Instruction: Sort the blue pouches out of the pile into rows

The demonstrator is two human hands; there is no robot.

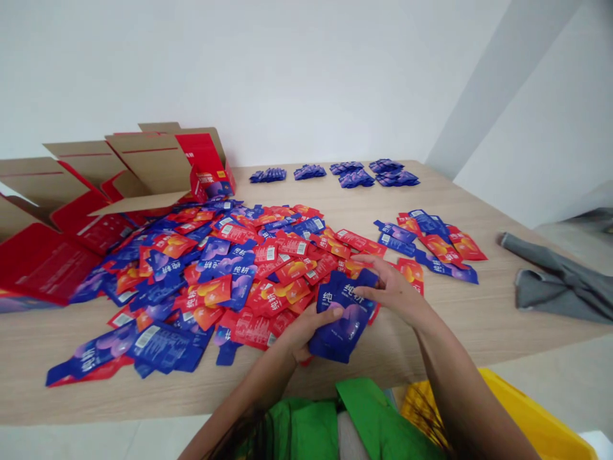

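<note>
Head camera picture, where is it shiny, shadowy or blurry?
Head view: a small white glint on the held blue pouches; head view: a broad grey band slants across the wall at upper right, maybe shadow; head view: the dark thing at the right edge looks smeared, too unclear to name.

Pale table (pixel 335 204), red and blue packets (pixel 239 268), boxes (pixel 148 166)

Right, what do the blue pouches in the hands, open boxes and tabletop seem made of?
Blue pouches: probably plastic or foil film, thin, softly shiny. Open boxes: likely cardboard, stiff flaps, printed red one side, matte brown the other. Tabletop: matte wood or laminate, showing faint grain.
</note>
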